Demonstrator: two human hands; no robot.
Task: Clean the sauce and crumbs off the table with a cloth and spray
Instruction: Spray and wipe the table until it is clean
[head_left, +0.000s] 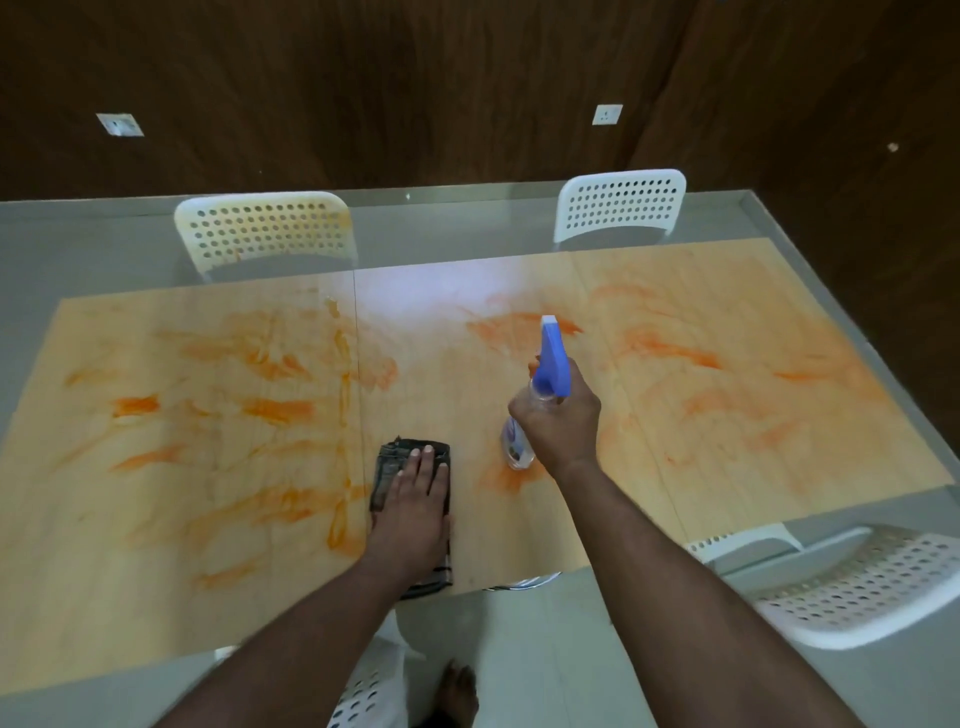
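A single head-worn wide-angle view looks steeply down and forward, toward twelve o'clock, close over the table (467, 545).

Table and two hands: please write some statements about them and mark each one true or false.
1. The right hand grips the spray bottle. True.
2. The left hand lifts the cloth above the table. False: it presses flat on the cloth, which lies on the table.
3. Orange sauce smears cover much of the table. True.
4. The spray head is red. False: it is blue.
5. The cloth is white. False: it is dark.
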